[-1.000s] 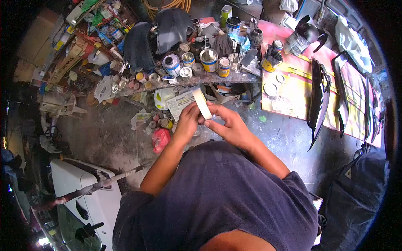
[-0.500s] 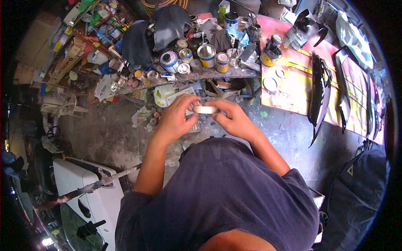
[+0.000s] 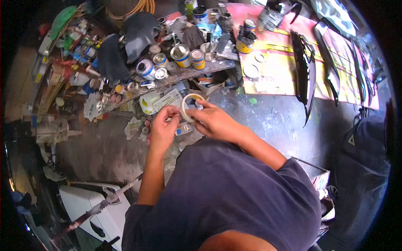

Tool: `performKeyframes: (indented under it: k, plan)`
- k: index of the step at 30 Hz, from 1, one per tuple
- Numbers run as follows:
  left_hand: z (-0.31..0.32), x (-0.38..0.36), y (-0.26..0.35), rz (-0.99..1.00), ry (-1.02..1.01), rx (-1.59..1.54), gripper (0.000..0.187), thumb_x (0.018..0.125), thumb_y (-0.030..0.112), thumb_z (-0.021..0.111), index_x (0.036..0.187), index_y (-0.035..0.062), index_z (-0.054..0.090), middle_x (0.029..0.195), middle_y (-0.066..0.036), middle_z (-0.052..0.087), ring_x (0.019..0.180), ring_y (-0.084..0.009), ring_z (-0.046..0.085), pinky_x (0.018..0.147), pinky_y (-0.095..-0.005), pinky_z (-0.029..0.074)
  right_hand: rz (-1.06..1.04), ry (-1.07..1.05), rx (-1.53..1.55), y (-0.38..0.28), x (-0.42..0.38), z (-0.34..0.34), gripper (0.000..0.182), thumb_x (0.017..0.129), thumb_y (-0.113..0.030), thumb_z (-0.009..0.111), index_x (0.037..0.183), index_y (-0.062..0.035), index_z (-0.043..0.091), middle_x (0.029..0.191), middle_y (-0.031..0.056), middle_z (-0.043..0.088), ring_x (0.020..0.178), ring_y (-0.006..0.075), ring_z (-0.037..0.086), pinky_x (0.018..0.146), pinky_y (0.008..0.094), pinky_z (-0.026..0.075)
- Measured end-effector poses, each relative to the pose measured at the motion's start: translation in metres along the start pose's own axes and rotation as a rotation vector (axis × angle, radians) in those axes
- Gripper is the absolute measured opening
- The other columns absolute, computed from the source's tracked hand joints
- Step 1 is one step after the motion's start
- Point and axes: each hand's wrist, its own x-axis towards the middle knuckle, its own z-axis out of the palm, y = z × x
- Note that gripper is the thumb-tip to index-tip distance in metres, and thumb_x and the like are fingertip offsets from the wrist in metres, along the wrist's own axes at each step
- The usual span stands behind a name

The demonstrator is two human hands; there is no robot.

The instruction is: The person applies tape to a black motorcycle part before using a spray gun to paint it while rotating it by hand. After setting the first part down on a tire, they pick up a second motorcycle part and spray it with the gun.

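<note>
A pale roll of masking tape is tilted up on its edge in front of my body, its open ring showing. My right hand grips the roll from the right, some fingers through or behind the ring. Just left of the roll is my left hand, its thumb and forefinger closed in a pinch close to the tape's edge. Whatever lies between those fingertips is too small to make out.
Beyond my hands runs a cluttered workbench with paint cans and dark curved panels. Black trim parts lie on a pink and yellow board to the right. A white panel stands lower left.
The tape roll has turned from edge-on to showing its ring. My left hand has come off the roll's left side and sits slightly lower. The camera view has shifted and tilted.
</note>
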Motion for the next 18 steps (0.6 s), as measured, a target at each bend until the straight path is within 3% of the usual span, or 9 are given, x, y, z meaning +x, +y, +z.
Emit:
performKeyframes:
  k: [4, 11, 18]
  plan:
    - [-0.002, 0.004, -0.004, -0.027, -0.038, 0.104, 0.013, 0.092, -0.002, 0.060, 0.105, -0.0005, 0.061, 0.100, -0.005, 0.065, 0.085, -0.0102, 0.064, 0.070, -0.0251, 0.057, 0.013, 0.020, -0.004, 0.003, -0.008, 0.002, 0.043, 0.087, -0.008, 0.064, 0.128, -0.0038, 0.053, 0.078, 0.0164, 0.066, 0.080, 0.0342, 0.067, 0.108, 0.0504, 0.042]
    - [0.033, 0.016, -0.003, -0.012, -0.108, 0.006, 0.013, 0.092, -0.004, 0.059, 0.104, -0.0022, 0.061, 0.098, -0.006, 0.065, 0.082, -0.0108, 0.063, 0.071, -0.0262, 0.057, 0.067, 0.061, -0.031, 0.007, -0.030, -0.019, 0.046, 0.087, -0.006, 0.065, 0.131, 0.0006, 0.052, 0.084, 0.0159, 0.067, 0.083, 0.0328, 0.067, 0.102, 0.0485, 0.044]
    - [0.088, 0.039, -0.008, -0.035, -0.241, 0.018, 0.011, 0.091, -0.004, 0.059, 0.102, -0.0018, 0.061, 0.092, -0.005, 0.064, 0.081, -0.0101, 0.062, 0.065, -0.0267, 0.058, 0.201, 0.191, -0.153, 0.011, -0.074, -0.040, 0.044, 0.086, -0.007, 0.064, 0.127, 0.0004, 0.053, 0.076, 0.0150, 0.065, 0.078, 0.0330, 0.066, 0.100, 0.0486, 0.045]
